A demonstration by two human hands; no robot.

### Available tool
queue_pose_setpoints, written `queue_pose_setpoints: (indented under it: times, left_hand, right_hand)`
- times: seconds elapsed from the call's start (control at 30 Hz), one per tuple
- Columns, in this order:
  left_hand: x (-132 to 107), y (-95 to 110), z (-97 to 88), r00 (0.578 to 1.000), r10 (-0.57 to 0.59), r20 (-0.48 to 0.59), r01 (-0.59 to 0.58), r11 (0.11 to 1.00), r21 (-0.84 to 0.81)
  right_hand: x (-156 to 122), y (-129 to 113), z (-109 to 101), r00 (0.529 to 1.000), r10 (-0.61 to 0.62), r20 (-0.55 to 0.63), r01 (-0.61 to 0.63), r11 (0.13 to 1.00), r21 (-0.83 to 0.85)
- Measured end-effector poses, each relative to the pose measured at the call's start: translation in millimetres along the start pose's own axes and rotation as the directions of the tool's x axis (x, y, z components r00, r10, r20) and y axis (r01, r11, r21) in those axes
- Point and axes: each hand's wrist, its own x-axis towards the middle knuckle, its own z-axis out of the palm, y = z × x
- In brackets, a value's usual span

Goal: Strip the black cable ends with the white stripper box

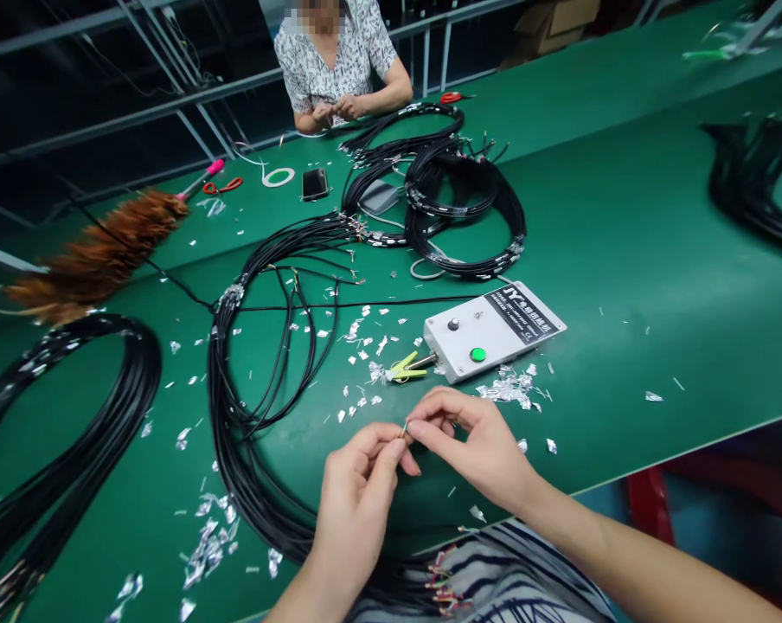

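Left hand (357, 493) and right hand (478, 443), lower centre of frame, both pinch thin pale wire tip (405, 427); white rectangular control box (457, 350) just above, on green surface (624, 346).

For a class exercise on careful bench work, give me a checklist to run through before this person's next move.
1. Left hand and right hand both pinching the thin wire: ok.
2. Wire's strands undamaged: cannot tell, too small.
3. White box uncovered by the hands: ok.
4. Box switched on: cannot tell.
5. Foil scraps swept up: not ok, scattered over the table.
6. Duster away from the hands: ok.
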Motion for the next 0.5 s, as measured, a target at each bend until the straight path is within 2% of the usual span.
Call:
queue_pose_setpoints:
  times: [0.1,0.17,0.3,0.43,0.5]
  left_hand:
    - [-1.4,-3.8,0.7,1.000,0.017,-0.009,-0.017,1.000,0.003]
    - [-2.0,-6.3,1.5,0.999,0.028,-0.039,-0.029,0.999,-0.014]
    - [-2.3,-7.9,3.2,0.997,0.044,-0.061,-0.048,0.997,-0.068]
    - [-0.6,-5.7,1.7,1.000,0.003,-0.017,-0.007,0.980,-0.197]
    - [0.4,-5.5,0.3,1.000,-0.013,-0.010,0.010,0.974,-0.228]
  right_hand:
    - [1.9,0.8,2.0,0.992,0.108,0.069,-0.115,0.986,0.122]
    - [0.8,1.1,4.6,0.988,0.129,0.085,-0.142,0.973,0.179]
    - [-3.0,1.7,11.5,0.996,0.085,0.023,-0.088,0.983,0.161]
    - [-5.1,3.1,14.5,0.994,0.087,0.060,-0.097,0.978,0.183]
    - [-5.9,3.5,14.1,0.996,0.061,0.061,-0.069,0.988,0.140]
